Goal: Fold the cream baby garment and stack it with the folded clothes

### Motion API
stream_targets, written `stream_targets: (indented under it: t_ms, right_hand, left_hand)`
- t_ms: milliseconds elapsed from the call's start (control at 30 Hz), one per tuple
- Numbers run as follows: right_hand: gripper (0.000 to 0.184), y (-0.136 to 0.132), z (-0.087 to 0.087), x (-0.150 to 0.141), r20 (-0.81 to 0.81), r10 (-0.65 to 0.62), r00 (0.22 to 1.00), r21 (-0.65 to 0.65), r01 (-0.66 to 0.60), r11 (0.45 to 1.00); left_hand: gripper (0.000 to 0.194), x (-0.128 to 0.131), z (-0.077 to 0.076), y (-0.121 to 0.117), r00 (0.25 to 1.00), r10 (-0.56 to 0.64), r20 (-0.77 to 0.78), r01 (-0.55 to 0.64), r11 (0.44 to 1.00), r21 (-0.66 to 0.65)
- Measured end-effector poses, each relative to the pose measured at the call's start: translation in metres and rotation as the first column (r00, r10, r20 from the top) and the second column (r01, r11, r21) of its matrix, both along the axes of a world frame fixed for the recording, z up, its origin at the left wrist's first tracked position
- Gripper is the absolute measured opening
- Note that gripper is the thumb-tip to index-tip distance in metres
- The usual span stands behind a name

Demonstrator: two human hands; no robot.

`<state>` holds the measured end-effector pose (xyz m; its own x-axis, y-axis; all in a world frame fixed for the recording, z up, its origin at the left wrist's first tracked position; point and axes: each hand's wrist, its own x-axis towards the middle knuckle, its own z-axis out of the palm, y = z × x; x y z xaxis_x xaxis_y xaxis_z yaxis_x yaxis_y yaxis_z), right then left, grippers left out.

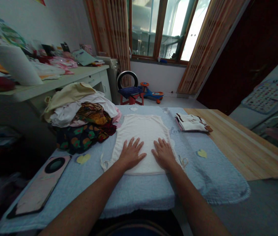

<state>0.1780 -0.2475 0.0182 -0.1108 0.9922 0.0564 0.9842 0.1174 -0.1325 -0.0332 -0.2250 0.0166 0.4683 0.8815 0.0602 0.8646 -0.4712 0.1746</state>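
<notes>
A white cloth garment (142,129) lies spread flat on a light blue blanket (139,193), with a thin tie showing at each lower side. My left hand (132,154) rests palm down on its left part, fingers spread. On the right part my right hand (163,153) also lies flat, with its fingers slightly apart. Neither hand grips anything. The garment's upper half is in plain view between and beyond the hands; my palms cover some of the lower half.
A heap of crumpled clothes (82,114) sits to the left, with a phone (42,186) nearer me. Folded clothes (193,123) lie at the right, by the bare wooden tabletop (249,144). Behind the table stand a red stool (132,98) and a ride-on toy (152,94).
</notes>
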Motion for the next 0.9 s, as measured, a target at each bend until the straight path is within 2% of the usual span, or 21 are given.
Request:
stream_targets:
  t_ms: [100,300,500,600,767,900]
  right_hand:
    - [0.053,0.000,-0.001,0.005,-0.008,0.022,1.000,0.042,-0.021,0.999]
    - [0.046,-0.003,-0.005,0.004,-0.022,-0.054,0.998,0.143,0.056,0.988]
    - [0.037,-0.013,-0.006,-0.005,-0.085,0.157,0.984,0.172,-0.141,0.975]
    - [0.039,-0.016,-0.004,-0.005,-0.101,0.133,0.986,0.149,-0.117,0.982]
    - [0.041,-0.017,-0.002,-0.005,-0.081,0.076,0.994,0.132,-0.065,0.989]
    - [0.042,-0.017,-0.002,-0.006,-0.077,0.071,0.994,0.131,-0.061,0.990]
  left_hand:
    - [0.065,0.000,-0.001,0.001,1.000,-0.006,-0.003,0.006,1.000,0.012]
    - [0.064,0.000,-0.006,0.003,1.000,-0.003,0.001,0.003,1.000,0.027]
    - [0.062,0.000,-0.008,0.003,1.000,-0.015,0.014,0.014,0.998,0.054]
    - [0.056,0.000,-0.007,0.002,0.999,-0.024,0.027,0.021,0.994,0.108]
    - [0.036,0.002,0.000,-0.006,0.977,-0.206,0.049,0.187,0.948,0.259]
    - [0.038,0.003,-0.002,-0.019,0.941,-0.331,0.069,0.311,0.928,0.204]
